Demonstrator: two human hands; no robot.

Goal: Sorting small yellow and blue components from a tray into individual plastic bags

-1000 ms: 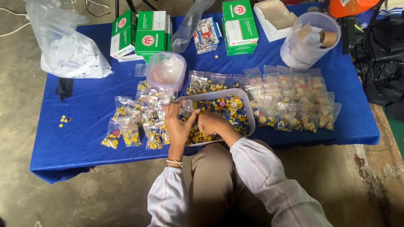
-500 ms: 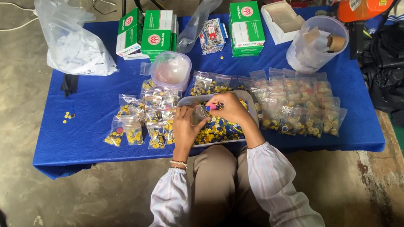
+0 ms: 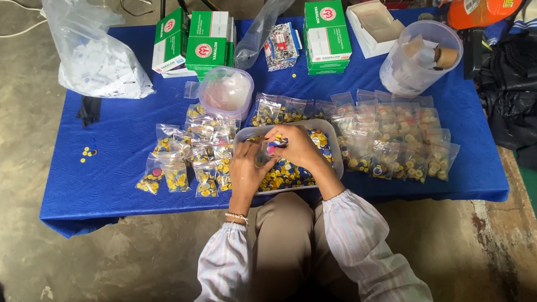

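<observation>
Both hands have closed together over the tray [image 3: 331, 140]: left hand [image 3: 248, 166] grips a small bag [image 3: 262, 155], right hand [image 3: 295, 146] pinches coloured pieces [image 3: 273, 147] at its mouth; filling proceeds.

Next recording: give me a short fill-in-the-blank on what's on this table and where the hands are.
1. Both hands, the left hand and the right hand, meet over a shallow tray full of small yellow and ____ pieces.
2. The table is covered with a ____ cloth.
3. The green and white boxes stand at the table's ____ edge from the person.
4. The filled small bags are made of ____ plastic.

Missing words: blue; blue; far; clear
</observation>
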